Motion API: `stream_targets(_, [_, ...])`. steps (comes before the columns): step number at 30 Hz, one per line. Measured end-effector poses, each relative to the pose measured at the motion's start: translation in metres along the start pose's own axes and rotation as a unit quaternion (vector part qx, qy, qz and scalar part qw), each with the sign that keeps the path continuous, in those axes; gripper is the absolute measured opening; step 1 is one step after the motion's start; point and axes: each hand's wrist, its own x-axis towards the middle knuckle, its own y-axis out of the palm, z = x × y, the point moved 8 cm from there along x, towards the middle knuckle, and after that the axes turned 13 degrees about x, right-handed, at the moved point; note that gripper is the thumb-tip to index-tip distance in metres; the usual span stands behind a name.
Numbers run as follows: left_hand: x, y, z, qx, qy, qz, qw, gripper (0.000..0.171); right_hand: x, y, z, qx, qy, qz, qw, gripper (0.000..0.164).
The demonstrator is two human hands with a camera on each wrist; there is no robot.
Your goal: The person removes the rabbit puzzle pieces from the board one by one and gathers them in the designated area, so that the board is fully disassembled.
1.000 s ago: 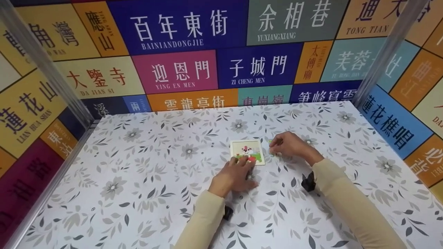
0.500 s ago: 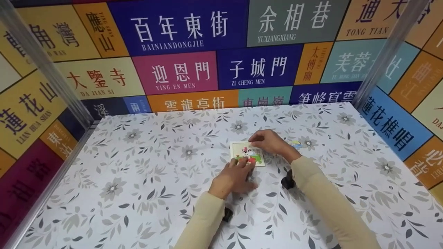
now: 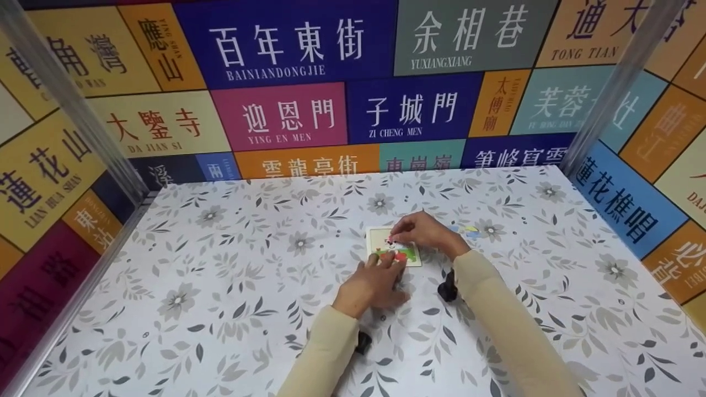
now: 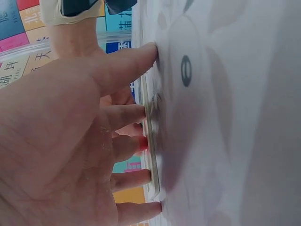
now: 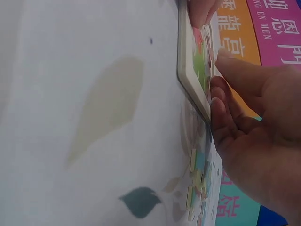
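Observation:
On the table lies a square picture puzzle board (image 3: 378,237) with a pale frame, showing a pink-and-white animal, green ground and red shapes. My left hand (image 3: 375,282) is spread at its near edge. Some of its fingertips press on the board, while the thumb touches the tabletop, as the left wrist view shows. Over the board's right part, my right hand (image 3: 423,230) has thumb and fingers drawn together, pinching what looks like a thin puzzle piece (image 5: 212,63). Most of that piece is hidden by the fingers.
Several loose puzzle pieces (image 3: 470,231), blue and yellow, lie beyond the right wrist; the right wrist view shows them near the board. A floral cloth covers the table (image 3: 248,286). Panels with printed Chinese signs (image 3: 278,113) stand along the back and sides.
My right hand has moved left from the loose pieces beside the board to above the board, then slightly nearer its middle. The left hand has stayed on the near edge.

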Motion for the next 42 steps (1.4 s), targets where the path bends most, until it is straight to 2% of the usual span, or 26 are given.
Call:
stream_targets(6, [0.0, -0.005, -0.009, 0.021, 0.003, -0.001, 0.9998, 0.073, -0.001, -0.003, 0.001, -0.008, 0.013, -0.004, 1.0, 0.02])
stream_targets(10, [0.001, -0.007, -0.018, 0.041, 0.018, -0.013, 0.9989, 0.071, -0.001, -0.001, 0.002, -0.025, -0.004, -0.001, 1.0, 0.023])
stream_targets(14, [0.005, -0.005, -0.023, 0.035, 0.016, -0.01, 0.9992, 0.071, -0.003, 0.0, 0.003, -0.03, -0.007, 0.003, 1.0, 0.022])
stream_targets(20, [0.01, -0.005, -0.023, 0.013, -0.003, -0.009, 0.9999, 0.075, -0.002, -0.001, 0.0, -0.022, 0.007, 0.002, 1.0, 0.022])
stream_targets(27, [0.01, -0.005, -0.024, 0.025, 0.0, -0.014, 0.9996, 0.073, -0.001, 0.002, 0.0, -0.013, 0.006, 0.015, 1.0, 0.024])
stream_targets(36, [0.009, -0.006, -0.024, 0.033, 0.003, -0.025, 0.9991, 0.072, -0.003, 0.002, 0.003, -0.018, -0.007, 0.018, 1.0, 0.024])
stream_targets(42, [0.008, -0.005, -0.026, 0.046, -0.002, -0.03, 0.9985, 0.073, -0.003, 0.004, 0.007, -0.025, -0.031, 0.022, 0.999, 0.024])
